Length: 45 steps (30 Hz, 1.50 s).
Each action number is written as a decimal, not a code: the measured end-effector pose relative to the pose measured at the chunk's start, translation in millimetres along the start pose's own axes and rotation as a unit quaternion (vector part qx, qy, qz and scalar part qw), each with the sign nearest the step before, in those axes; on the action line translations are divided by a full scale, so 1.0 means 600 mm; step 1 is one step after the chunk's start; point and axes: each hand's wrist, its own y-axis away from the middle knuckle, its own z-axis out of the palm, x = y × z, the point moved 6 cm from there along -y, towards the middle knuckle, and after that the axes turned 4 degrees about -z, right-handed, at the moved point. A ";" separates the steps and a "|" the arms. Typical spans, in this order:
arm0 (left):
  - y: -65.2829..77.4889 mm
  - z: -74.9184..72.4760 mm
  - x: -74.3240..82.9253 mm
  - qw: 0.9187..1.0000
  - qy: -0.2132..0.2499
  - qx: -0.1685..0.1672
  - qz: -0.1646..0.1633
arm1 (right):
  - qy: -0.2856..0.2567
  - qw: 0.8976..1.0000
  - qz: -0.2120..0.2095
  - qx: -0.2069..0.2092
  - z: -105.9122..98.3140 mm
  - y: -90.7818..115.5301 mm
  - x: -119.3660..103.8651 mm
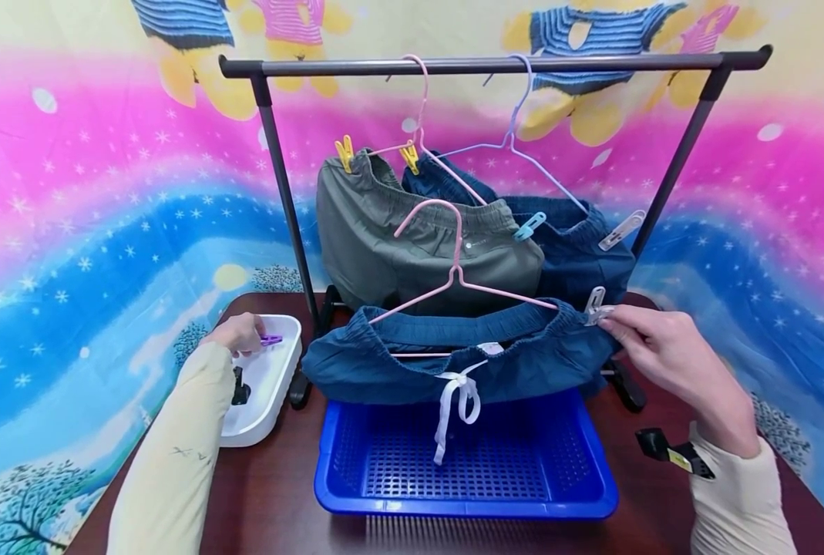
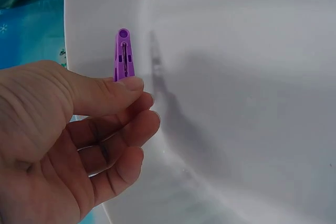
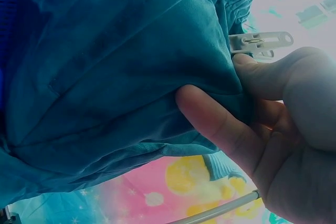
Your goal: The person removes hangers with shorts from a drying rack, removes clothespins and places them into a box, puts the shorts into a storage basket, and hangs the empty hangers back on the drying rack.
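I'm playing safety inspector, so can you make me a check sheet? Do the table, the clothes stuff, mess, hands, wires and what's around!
Table: dark brown table with white tray, blue basket and dark rack.
Clothes stuff: front blue pants on a pink hanger, its hook off the bar; grey-green pants and other blue pants hang behind.
Mess: nothing seen.
Hands: left hand pinches a purple clip at the tray; right hand touches the front blue pants by a pale clip, grip unclear.
Wires: nothing seen.
Surroundings: pink-and-blue printed backdrop with snowflakes.
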 end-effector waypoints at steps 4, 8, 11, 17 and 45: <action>-0.002 0.002 -0.005 1.000 -0.006 -0.005 -0.004 | 0.001 1.000 0.001 0.000 0.000 0.000 0.000; 0.001 0.002 -0.005 1.000 -0.017 -0.006 -0.006 | 0.003 1.000 0.005 -0.001 0.000 0.000 0.000; 0.006 -0.002 -0.004 1.000 -0.025 -0.005 -0.002 | 0.005 1.000 0.007 -0.002 0.000 0.000 -0.001; 0.018 -0.016 0.003 1.000 -0.024 0.000 0.015 | 0.007 1.000 0.003 0.002 -0.002 0.000 -0.001; 0.098 -0.040 0.100 0.982 0.028 0.125 0.142 | -0.020 1.000 -0.006 0.021 -0.003 0.000 -0.001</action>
